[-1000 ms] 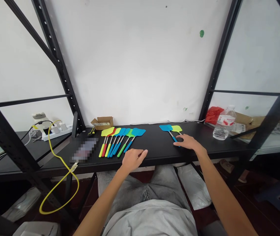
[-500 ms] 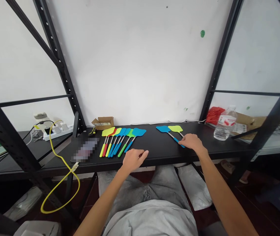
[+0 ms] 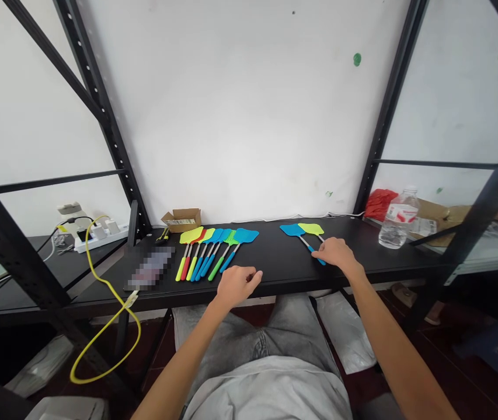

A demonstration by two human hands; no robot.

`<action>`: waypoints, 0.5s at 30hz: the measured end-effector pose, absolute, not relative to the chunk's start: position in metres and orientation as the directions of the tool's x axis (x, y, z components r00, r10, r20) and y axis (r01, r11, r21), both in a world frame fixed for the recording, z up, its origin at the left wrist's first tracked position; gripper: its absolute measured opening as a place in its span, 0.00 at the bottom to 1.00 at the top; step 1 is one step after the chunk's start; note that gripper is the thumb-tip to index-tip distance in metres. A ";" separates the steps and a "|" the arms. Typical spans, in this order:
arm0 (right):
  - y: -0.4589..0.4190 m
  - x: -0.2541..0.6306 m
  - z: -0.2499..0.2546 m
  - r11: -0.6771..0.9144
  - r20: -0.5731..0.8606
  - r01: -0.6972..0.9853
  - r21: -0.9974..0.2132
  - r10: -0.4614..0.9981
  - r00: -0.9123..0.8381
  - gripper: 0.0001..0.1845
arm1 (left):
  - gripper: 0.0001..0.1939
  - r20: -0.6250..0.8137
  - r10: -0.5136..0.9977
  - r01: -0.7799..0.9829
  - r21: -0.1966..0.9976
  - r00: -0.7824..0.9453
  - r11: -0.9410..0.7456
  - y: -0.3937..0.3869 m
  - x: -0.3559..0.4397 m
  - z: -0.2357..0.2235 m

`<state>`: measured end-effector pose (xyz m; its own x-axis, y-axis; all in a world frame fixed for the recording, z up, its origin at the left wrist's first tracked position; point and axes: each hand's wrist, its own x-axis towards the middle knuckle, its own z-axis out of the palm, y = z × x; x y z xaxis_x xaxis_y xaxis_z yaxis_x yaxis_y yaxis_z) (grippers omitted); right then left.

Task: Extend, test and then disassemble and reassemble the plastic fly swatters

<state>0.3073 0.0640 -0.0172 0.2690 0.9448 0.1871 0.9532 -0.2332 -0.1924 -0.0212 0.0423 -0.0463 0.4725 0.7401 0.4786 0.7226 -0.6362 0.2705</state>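
The blue fly swatter [image 3: 298, 233] lies on the black shelf [image 3: 275, 262], right of centre, its long axis slanting from the head at far left to the handle at near right, pointing at my right hand [image 3: 335, 252]. That hand rests over the handle ends; whether my fingers pinch it I cannot tell. A yellow-green swatter [image 3: 312, 228] lies touching alongside. My left hand [image 3: 235, 284] sits loosely curled, holding nothing, near the row of swatters [image 3: 214, 248].
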 end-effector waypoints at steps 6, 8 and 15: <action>0.069 0.302 -0.020 -0.095 0.322 0.954 -0.284 0.928 0.188 0.13 | 0.24 0.479 0.740 0.726 0.265 0.472 -0.635 0.043 -0.021 -0.047; 0.071 0.301 -0.021 -0.056 0.359 0.953 -0.298 0.918 0.166 0.13 | 0.24 0.479 0.740 0.728 0.261 0.472 -0.634 0.042 -0.021 -0.047; 0.071 0.301 -0.019 -0.033 0.397 0.941 -0.338 0.901 0.175 0.13 | 0.23 0.473 0.744 0.739 0.247 0.473 -0.627 0.042 -0.021 -0.046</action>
<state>0.3009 0.0708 -0.0189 0.1745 0.9010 0.3971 0.9406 -0.0332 -0.3380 -0.0208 0.0418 -0.0462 0.4726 0.7438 0.4728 0.7392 -0.6266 0.2469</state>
